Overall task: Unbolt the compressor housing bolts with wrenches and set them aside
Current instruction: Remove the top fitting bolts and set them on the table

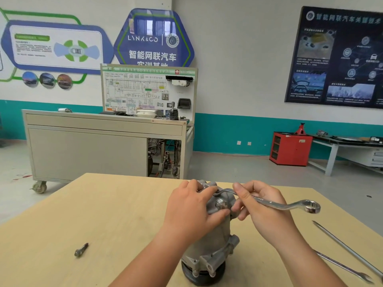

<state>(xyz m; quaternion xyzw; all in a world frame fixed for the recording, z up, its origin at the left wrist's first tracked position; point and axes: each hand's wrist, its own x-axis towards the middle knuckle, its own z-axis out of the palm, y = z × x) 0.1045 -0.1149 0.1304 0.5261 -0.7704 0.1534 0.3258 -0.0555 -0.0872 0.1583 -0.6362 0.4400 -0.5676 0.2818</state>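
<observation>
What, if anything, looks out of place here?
Nothing stands out. The compressor stands on end, held by the left hand, the right hand holds a ring wrench, and one bolt lies aside on the table.

The grey compressor (209, 245) stands upright on its dark pulley end on the worktop (124, 214), 1 bolt (220, 201) seated in its top. A double-ring wrench (269, 202) reaches across that top (outer ring free, right). 1 loose bolt (81, 250) lies well left, 2 long wrenches (350, 249) right.

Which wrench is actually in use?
The ring wrench gripped by the right hand, on the compressor; the open-end wrench and long flat tool lie loose on the table.
</observation>
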